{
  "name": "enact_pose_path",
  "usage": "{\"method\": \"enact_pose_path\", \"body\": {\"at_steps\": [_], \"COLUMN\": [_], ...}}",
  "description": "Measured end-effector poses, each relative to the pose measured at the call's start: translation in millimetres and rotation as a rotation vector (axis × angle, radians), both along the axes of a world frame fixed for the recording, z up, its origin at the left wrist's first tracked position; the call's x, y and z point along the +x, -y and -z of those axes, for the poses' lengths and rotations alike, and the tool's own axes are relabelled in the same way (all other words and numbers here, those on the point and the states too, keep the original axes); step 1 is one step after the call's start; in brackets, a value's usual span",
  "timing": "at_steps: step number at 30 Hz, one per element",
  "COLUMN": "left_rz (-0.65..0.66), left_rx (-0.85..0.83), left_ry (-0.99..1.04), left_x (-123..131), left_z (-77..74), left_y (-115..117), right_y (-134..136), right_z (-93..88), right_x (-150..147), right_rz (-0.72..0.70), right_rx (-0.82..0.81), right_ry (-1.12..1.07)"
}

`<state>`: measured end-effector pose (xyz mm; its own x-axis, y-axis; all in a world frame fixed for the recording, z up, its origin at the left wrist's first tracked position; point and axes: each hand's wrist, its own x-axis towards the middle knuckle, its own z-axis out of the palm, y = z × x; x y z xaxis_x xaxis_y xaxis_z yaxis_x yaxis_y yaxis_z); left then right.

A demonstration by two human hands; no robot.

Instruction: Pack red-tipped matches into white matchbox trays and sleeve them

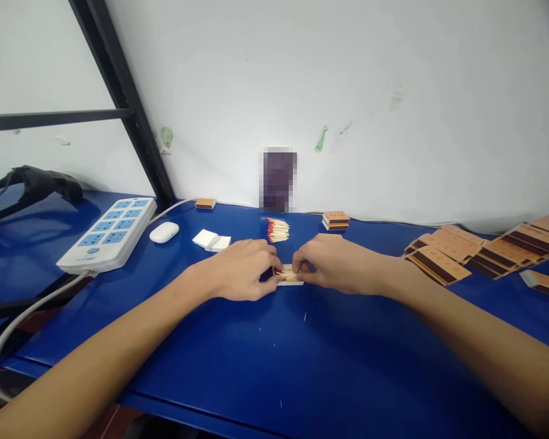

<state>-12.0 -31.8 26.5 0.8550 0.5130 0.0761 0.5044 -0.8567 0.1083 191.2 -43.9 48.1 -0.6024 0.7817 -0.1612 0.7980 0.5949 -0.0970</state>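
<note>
A white matchbox tray (pixel 291 283) filled with matches (pixel 290 272) lies on the blue tabletop between my hands. My left hand (pixel 244 270) holds the tray's left end, thumb at the near side and fingers at the far side. Bent fingers of my right hand (pixel 333 263) press together at the right end, on the matches; the fingertips are partly hidden. Just beyond the tray sits a loose pile of red-tipped matches (pixel 279 230). Two small white trays (pixel 211 239) lie left of it, one leaning on the other.
Stacked matchboxes (pixel 335 221) and a single matchbox (pixel 205 203) stand near the wall. Flat matchbox sleeves (pixel 443 262) spread at right, beside another matchbox (pixel 546 284). A power strip (pixel 110 235), its cable, and a white earbud case (pixel 164 232) are at left.
</note>
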Motion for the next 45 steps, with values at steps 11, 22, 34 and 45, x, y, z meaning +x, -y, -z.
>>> {"method": "enact_pose_path", "body": {"at_steps": [11, 22, 34, 45], "left_rz": [0.044, -0.054, -0.088, -0.166], "left_rx": [-0.060, -0.124, -0.145, -0.200], "left_ry": [0.072, 0.144, 0.181, 0.238], "left_x": [-3.1, -0.3, 1.8, 3.0], "left_z": [9.1, 12.3, 13.7, 14.7], "left_y": [-10.8, -12.4, -11.3, -12.4], "right_y": [-9.9, -9.3, -6.9, 2.8], "right_z": [13.7, 4.7, 15.9, 6.0], "right_x": [5.9, 8.5, 1.3, -11.3], "right_rz": [-0.044, -0.034, 0.021, -0.002], "right_rx": [-0.048, -0.187, -0.024, 0.077], "right_ry": [-0.133, -0.197, -0.138, 0.043]}}
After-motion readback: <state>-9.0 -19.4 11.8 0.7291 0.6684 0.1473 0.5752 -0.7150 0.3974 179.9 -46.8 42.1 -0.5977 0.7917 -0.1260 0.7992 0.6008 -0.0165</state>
